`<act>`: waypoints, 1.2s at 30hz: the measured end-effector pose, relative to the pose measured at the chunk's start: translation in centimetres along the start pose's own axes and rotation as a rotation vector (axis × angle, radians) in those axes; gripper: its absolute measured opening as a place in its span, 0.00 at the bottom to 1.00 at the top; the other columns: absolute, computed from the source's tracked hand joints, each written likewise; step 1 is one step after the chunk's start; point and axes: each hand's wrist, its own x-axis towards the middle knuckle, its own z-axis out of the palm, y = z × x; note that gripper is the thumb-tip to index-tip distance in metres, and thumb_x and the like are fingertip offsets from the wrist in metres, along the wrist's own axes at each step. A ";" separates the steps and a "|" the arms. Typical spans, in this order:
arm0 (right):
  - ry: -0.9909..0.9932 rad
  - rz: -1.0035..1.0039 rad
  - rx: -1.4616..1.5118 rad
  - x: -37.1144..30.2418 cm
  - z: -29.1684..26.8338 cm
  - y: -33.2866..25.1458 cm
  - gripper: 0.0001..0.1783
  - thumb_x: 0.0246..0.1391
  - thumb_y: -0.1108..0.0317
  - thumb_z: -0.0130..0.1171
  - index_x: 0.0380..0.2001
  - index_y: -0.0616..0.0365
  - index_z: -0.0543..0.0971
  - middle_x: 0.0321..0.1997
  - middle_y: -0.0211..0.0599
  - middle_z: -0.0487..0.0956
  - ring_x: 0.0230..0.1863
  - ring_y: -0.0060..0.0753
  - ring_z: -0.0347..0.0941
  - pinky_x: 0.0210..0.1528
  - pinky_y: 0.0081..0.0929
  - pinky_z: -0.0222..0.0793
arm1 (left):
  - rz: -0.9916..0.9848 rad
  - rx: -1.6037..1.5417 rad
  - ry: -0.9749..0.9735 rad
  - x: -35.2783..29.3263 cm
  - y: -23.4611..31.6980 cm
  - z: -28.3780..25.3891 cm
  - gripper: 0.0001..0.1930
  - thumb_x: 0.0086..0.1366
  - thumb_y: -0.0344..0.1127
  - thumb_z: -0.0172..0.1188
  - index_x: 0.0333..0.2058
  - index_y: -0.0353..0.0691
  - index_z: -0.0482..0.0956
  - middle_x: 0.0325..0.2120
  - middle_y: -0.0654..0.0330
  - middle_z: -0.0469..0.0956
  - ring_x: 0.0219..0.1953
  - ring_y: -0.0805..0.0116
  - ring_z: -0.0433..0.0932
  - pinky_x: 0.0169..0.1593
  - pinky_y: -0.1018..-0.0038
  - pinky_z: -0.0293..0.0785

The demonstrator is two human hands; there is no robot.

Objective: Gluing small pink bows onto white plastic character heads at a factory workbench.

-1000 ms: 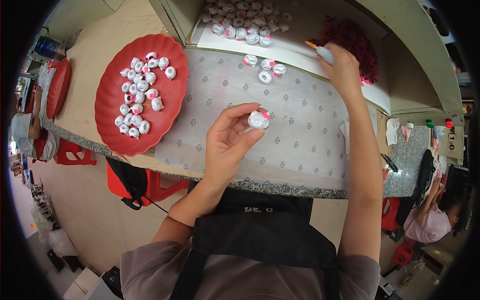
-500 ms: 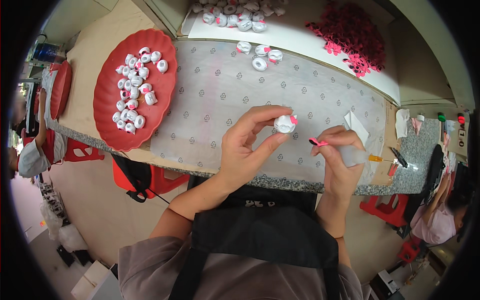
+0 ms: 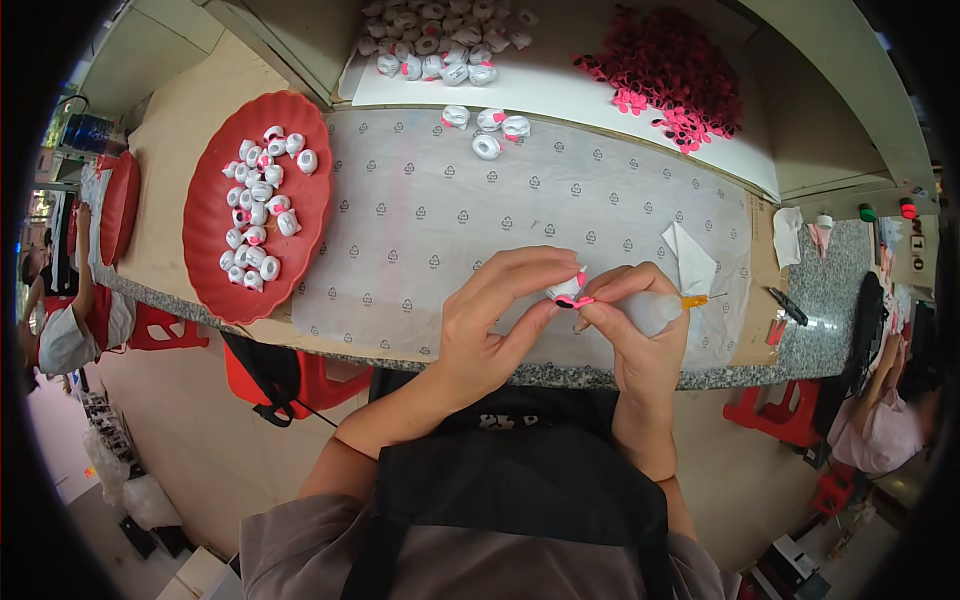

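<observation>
Between the thumb and fingers of my left hand (image 3: pixel 478 320) is a small white rounded figure piece (image 3: pixel 566 287) with pink on it. Pinched in the fingertips of my right hand (image 3: pixel 643 350), a small pink-and-black piece (image 3: pixel 573 301) lies against the front of the white one. That hand also keeps a translucent squeeze bottle (image 3: pixel 652 313) with an orange needle tip (image 3: pixel 694 301) tucked in its palm, tip pointing right. Both hands are above the printed paper sheet (image 3: pixel 430 235), near the table's front edge. The join between the pieces is partly hidden by my fingers.
On the left, a red scalloped tray (image 3: pixel 205 190) holds several white pieces. A white shelf (image 3: pixel 545 105) at the back carries piled white pieces (image 3: pixel 430 40) and pink pieces (image 3: pixel 660 70). Folded paper (image 3: pixel 688 255) and a black cutter (image 3: pixel 788 306) lie right. People sit at both sides.
My right hand has moved left and brought the pink-and-black piece against the white one. My left hand has come slightly lower in the picture, and the view has shifted a little.
</observation>
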 end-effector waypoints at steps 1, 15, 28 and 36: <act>0.001 0.003 -0.001 0.1 0.0 0.1 0.08 0.35 0.81 0.58 0.20 0.64 0.69 0.24 0.38 0.72 0.25 0.22 0.67 0.28 0.15 0.63 | 0.020 0.004 0.027 0.0 -0.1 0.0 0.16 0.43 0.18 0.55 0.34 0.34 0.71 0.34 0.53 0.71 0.37 0.62 0.71 0.38 0.75 0.67; -0.178 -0.067 -0.034 0.3 0.7 0.9 0.24 0.30 0.81 0.61 0.36 0.62 0.67 0.26 0.32 0.71 0.22 0.14 0.62 0.25 0.11 0.57 | -0.195 -0.677 -0.060 -0.5 -1.2 -1.1 0.13 0.49 0.21 0.52 0.37 0.32 0.69 0.38 0.52 0.69 0.47 0.62 0.64 0.51 0.70 0.57; -0.216 0.016 0.118 0.5 0.2 1.5 0.15 0.33 0.78 0.60 0.30 0.66 0.71 0.24 0.36 0.74 0.25 0.20 0.69 0.27 0.14 0.64 | -0.194 -0.653 -0.209 -0.1 -1.4 -2.1 0.12 0.47 0.23 0.55 0.33 0.33 0.73 0.33 0.55 0.73 0.41 0.66 0.69 0.52 0.68 0.55; -0.155 -0.011 0.071 0.3 0.6 1.7 0.16 0.36 0.81 0.55 0.34 0.68 0.69 0.24 0.37 0.73 0.22 0.19 0.68 0.23 0.13 0.63 | -0.207 -0.463 -0.137 -0.5 -1.1 -1.7 0.13 0.49 0.21 0.52 0.37 0.32 0.71 0.35 0.55 0.72 0.40 0.70 0.69 0.48 0.75 0.61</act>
